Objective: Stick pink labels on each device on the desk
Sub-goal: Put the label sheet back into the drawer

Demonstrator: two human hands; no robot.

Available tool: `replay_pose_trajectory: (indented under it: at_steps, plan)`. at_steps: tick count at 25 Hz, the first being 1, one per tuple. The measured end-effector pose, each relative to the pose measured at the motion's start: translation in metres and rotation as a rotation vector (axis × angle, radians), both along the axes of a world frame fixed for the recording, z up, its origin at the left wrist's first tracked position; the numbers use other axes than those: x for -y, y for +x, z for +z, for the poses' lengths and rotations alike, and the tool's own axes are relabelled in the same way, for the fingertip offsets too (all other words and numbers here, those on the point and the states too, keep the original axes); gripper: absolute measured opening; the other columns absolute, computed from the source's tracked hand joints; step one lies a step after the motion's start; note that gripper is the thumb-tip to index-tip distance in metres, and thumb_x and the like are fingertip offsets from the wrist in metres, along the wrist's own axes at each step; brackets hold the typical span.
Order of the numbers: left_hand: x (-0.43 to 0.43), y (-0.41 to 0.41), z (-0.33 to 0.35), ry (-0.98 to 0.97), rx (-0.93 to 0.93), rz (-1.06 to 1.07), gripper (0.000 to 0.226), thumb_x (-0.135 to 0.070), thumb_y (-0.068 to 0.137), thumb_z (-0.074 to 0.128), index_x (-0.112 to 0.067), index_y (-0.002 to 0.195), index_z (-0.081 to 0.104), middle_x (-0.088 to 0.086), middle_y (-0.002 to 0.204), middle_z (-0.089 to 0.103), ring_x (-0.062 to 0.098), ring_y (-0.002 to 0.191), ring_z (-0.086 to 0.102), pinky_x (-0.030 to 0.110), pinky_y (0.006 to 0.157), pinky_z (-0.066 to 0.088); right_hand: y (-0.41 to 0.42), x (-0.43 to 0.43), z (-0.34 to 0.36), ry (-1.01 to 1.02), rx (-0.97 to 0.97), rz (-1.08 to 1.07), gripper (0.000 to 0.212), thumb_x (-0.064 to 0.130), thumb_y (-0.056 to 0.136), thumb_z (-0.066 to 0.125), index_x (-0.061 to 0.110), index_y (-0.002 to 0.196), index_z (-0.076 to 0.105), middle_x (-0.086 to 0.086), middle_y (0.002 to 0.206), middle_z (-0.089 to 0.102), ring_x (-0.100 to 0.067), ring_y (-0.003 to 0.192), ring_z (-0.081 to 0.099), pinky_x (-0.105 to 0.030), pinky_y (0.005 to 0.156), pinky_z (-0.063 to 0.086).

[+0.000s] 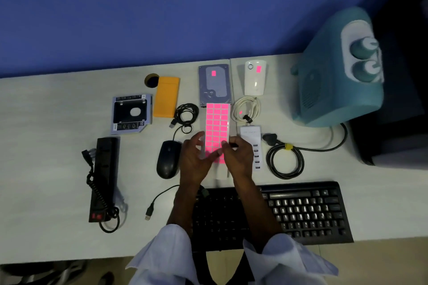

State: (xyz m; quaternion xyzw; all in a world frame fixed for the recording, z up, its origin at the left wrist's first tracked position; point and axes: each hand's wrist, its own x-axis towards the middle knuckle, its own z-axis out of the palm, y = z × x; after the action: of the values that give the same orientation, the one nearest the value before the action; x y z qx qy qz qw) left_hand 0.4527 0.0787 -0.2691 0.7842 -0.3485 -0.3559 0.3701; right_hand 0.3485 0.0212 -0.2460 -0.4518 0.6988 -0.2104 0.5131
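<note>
A sheet of pink labels [217,122] is held above the desk's middle, and both hands grip its lower end. My left hand [195,157] holds its left edge; my right hand [238,157] pinches at a label on its right side. The grey hard drive [215,85] and the white plug-in device [254,78] each carry a pink label. A small pink label also shows on the white coiled cable [246,110]. No label shows on the black mouse [168,159], the orange case [166,96], the drive caddy [131,113], the black power strip [105,176], the white USB hub [253,148] or the black keyboard [301,210].
A teal machine [335,71] stands at the back right, its black cord [286,161] coiled on the desk. A black coiled cable [186,113] lies behind the mouse. A cable hole [151,80] sits beside the orange case. The desk's front edge runs below the keyboard.
</note>
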Motion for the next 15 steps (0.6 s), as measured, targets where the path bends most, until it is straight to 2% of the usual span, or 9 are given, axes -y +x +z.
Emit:
replay_pose_trajectory:
  at_steps: [3, 7, 10, 13, 15]
  plan:
    - [0.021, -0.008, 0.025, -0.041, -0.112, 0.029, 0.044, -0.033, 0.087, 0.077, -0.020, 0.127, 0.063, -0.004, 0.117, 0.070, 0.015, 0.105, 0.067, 0.029, 0.089, 0.055, -0.018, 0.000, 0.012, -0.052, 0.078, -0.109, 0.014, 0.018, 0.089, 0.067, 0.009, 0.094, 0.076, -0.002, 0.091, 0.076, -0.016, 0.084, 0.068, -0.031, 0.081, 0.053]
    - [0.055, -0.040, 0.053, -0.067, -0.186, -0.072, 0.013, -0.014, 0.091, 0.073, -0.018, 0.103, 0.070, -0.002, 0.096, 0.075, 0.017, 0.089, 0.073, 0.032, 0.080, 0.057, -0.057, 0.013, 0.036, -0.114, 0.173, -0.261, 0.007, 0.017, 0.089, 0.068, 0.016, 0.090, 0.074, 0.000, 0.085, 0.073, -0.018, 0.083, 0.069, -0.035, 0.083, 0.056]
    - [0.072, -0.081, 0.074, -0.101, -0.289, -0.161, 0.011, -0.009, 0.091, 0.072, -0.018, 0.096, 0.070, -0.001, 0.090, 0.075, 0.010, 0.080, 0.071, 0.028, 0.075, 0.055, -0.103, 0.019, 0.057, -0.162, 0.216, -0.391, 0.006, 0.020, 0.087, 0.070, 0.015, 0.085, 0.074, 0.001, 0.079, 0.073, -0.016, 0.076, 0.068, -0.034, 0.078, 0.055]
    - [0.081, -0.135, 0.094, -0.099, -0.328, -0.287, 0.008, -0.005, 0.093, 0.068, -0.005, 0.101, 0.068, -0.001, 0.087, 0.074, -0.003, 0.072, 0.068, 0.016, 0.069, 0.052, -0.161, 0.018, 0.072, -0.217, 0.268, -0.547, 0.008, 0.013, 0.087, 0.068, 0.015, 0.083, 0.075, 0.000, 0.083, 0.075, -0.016, 0.080, 0.069, -0.034, 0.079, 0.055]
    - [0.082, -0.171, 0.104, -0.109, -0.341, -0.353, 0.008, -0.002, 0.094, 0.065, 0.000, 0.102, 0.065, 0.003, 0.087, 0.073, -0.006, 0.069, 0.066, 0.011, 0.064, 0.050, -0.200, 0.016, 0.074, -0.214, 0.295, -0.671, 0.013, 0.010, 0.086, 0.065, 0.016, 0.080, 0.074, 0.004, 0.077, 0.073, -0.011, 0.070, 0.064, -0.033, 0.072, 0.052]
